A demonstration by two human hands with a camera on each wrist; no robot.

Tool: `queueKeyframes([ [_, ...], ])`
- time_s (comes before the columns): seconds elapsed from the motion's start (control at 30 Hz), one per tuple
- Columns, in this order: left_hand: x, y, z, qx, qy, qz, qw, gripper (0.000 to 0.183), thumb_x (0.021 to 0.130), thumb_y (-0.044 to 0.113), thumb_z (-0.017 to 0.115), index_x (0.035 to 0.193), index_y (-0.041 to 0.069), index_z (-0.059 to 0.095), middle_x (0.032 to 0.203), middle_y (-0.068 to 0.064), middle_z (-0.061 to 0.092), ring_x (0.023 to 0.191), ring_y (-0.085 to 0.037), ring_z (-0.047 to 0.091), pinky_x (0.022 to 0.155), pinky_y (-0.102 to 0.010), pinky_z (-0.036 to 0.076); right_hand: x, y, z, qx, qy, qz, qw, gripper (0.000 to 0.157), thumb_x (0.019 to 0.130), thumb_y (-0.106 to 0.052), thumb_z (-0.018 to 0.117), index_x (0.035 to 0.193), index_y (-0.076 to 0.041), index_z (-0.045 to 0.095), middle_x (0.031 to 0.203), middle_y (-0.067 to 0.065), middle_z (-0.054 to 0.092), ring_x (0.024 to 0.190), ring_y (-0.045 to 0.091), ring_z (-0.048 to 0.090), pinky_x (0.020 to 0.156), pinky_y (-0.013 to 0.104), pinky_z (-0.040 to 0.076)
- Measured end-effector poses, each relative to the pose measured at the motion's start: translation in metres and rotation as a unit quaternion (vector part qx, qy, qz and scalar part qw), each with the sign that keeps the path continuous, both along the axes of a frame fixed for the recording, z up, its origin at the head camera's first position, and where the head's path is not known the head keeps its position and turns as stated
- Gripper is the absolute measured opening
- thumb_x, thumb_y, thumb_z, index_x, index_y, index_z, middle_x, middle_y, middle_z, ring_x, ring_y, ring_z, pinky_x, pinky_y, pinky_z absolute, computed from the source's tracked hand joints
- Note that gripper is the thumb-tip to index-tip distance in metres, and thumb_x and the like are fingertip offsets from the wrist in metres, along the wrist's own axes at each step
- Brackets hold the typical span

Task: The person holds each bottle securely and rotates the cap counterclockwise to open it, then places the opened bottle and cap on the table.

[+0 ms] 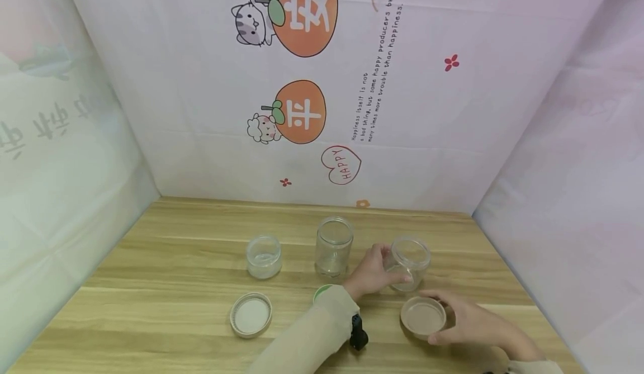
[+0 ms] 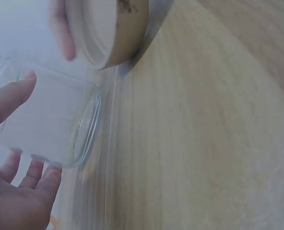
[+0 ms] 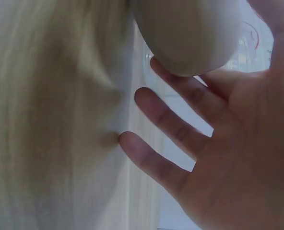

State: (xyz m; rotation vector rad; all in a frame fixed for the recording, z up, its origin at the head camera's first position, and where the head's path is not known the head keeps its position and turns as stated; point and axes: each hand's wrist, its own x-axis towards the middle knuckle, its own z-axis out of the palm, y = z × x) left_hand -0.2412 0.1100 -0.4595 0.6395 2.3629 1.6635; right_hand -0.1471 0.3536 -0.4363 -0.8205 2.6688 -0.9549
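My left hand (image 1: 371, 272) grips a clear jar (image 1: 410, 256) at the right of the table, thumb in front and fingers on the far side. The jar is open-topped and stands upright; in the left wrist view its clear wall (image 2: 51, 115) shows between thumb and fingers. My right hand (image 1: 470, 319) pinches a beige lid (image 1: 424, 318) by its edge, just in front of that jar, hollow side up. Dark marks show on the lid's side (image 2: 130, 33) in the left wrist view. In the right wrist view the other fingers of the right hand (image 3: 228, 139) are spread.
A tall open jar (image 1: 334, 248) stands left of the left hand, with a low open jar (image 1: 264, 257) further left. Another beige lid (image 1: 251, 315) lies nearer me. The left sleeve partly covers a green round thing (image 1: 322, 291). Printed cloth (image 1: 417, 111) walls in the wooden table (image 1: 166, 262).
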Motion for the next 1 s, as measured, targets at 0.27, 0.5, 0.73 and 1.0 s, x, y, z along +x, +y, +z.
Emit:
queueKeyframes([
  [0.27, 0.001, -0.001, -0.001, -0.001, 0.0, 0.004, 1.0, 0.073, 0.079, 0.035, 0.088, 0.133, 0.009, 0.046, 0.131, -0.008, 0.049, 0.122, -0.025, 0.051, 0.101, -0.039, 0.045, 0.0, -0.001, -0.009, 0.012, 0.05, 0.03, 0.998, 0.088, 0.075, -0.033, 0.089, 0.145, 0.0, 0.046, 0.134, 0.011, 0.056, 0.116, 0.015, 0.054, 0.09, 0.031, 0.048],
  [0.5, 0.0, -0.003, -0.003, -0.001, -0.003, 0.007, 1.0, 0.075, 0.079, 0.037, 0.087, 0.134, 0.009, 0.045, 0.129, -0.005, 0.049, 0.12, -0.025, 0.05, 0.099, -0.039, 0.046, 0.001, -0.003, -0.013, 0.028, 0.107, 0.03, 0.993, 0.092, 0.068, -0.034, 0.092, 0.143, -0.003, 0.049, 0.13, 0.009, 0.058, 0.114, 0.015, 0.052, 0.088, 0.036, 0.049],
  [0.73, 0.002, -0.003, -0.002, -0.015, -0.005, 0.015, 0.9998, 0.078, 0.079, 0.039, 0.087, 0.137, 0.011, 0.044, 0.129, -0.002, 0.049, 0.12, -0.019, 0.051, 0.098, -0.038, 0.047, 0.004, -0.005, -0.013, 0.054, 0.093, 0.0, 0.994, 0.093, 0.068, -0.04, 0.091, 0.144, -0.007, 0.049, 0.131, 0.01, 0.056, 0.114, 0.026, 0.049, 0.083, 0.055, 0.046],
  [1.0, 0.002, -0.006, -0.003, -0.021, -0.004, 0.008, 0.9997, 0.082, 0.08, 0.041, 0.085, 0.143, 0.01, 0.041, 0.133, -0.004, 0.047, 0.122, -0.022, 0.05, 0.099, -0.04, 0.046, 0.003, -0.009, -0.004, 0.042, 0.048, -0.01, 0.998, 0.069, 0.091, -0.035, 0.076, 0.143, 0.001, 0.048, 0.128, 0.006, 0.059, 0.11, 0.018, 0.057, 0.087, 0.042, 0.052],
])
